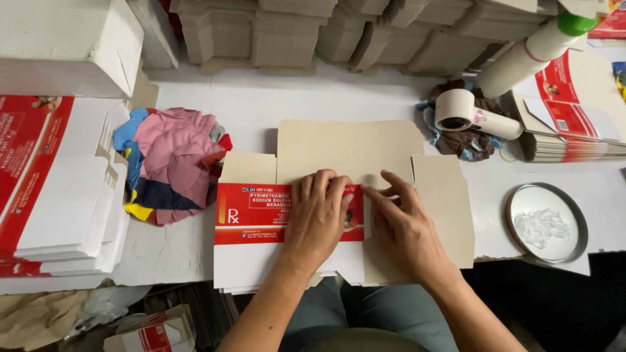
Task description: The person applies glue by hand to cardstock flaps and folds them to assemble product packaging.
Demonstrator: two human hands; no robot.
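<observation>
Head view. Your left hand (317,218) lies flat, palm down, fingers spread and pressing on the red-and-white printed panel of an unfolded carton blank (345,195). It grips nothing; it only pins the panel down. Your right hand (401,225) sits just beside it, palm down, fingertips (373,193) touching the edge where the printed panel meets the bare brown card. It is open too, with nothing closed in it.

The carton blank lies flat at the near edge of the white table (274,98), directly in front of you, brown inner side up apart from the folded-over printed panel. It seems to rest on more flat blanks; how many, cannot tell.

Left of the blank: a bundle of coloured rags (173,163), pink on top, touching the blank's left flap. Further left, a stack of flat red-and-white cartons (55,189).

Right of the blank: a round metal tin (546,223) with white paste in it, near your right hand but apart from it. Behind it, a white handheld device (473,114) rests on a dark cloth (460,143). A white bottle with green cap (531,52) lies tilted at the far right. Stacks of brown folded cartons (339,29) line the back.
</observation>
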